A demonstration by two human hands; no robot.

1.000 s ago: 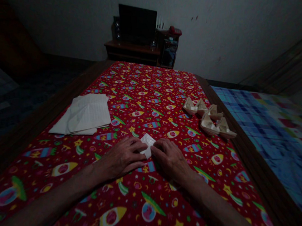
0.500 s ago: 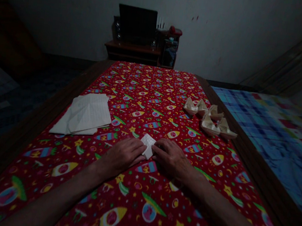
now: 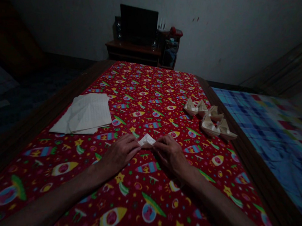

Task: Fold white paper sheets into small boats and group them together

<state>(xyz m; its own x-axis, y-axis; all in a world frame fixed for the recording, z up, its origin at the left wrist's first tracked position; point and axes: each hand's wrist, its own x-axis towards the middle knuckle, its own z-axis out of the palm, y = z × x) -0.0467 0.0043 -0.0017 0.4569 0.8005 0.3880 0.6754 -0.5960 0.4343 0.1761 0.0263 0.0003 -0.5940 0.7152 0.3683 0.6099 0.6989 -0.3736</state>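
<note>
A small piece of folded white paper (image 3: 147, 140) is held between my two hands, low over the red patterned cloth. Its upper part forms a point, and a darker strip runs along its lower edge. My left hand (image 3: 122, 150) pinches its left corner between thumb and fingers. At the right corner, my right hand (image 3: 170, 151) grips it the same way. To the left lies a stack of paper sheets (image 3: 88, 115). Several folded paper boats (image 3: 211, 125) stand together at the right.
The red cloth (image 3: 159, 88) covers a long table with dark wooden edges (image 3: 257, 181). Beyond its far end, a monitor (image 3: 137, 25) and a red telephone (image 3: 176, 32) stand on furniture against the wall. A blue checked cloth (image 3: 259, 135) lies to the right.
The folded paper has gone from a flat diamond to a lower, wider pointed shape with a strip along its bottom. Both hands stay at its corners, the left slightly farther out.
</note>
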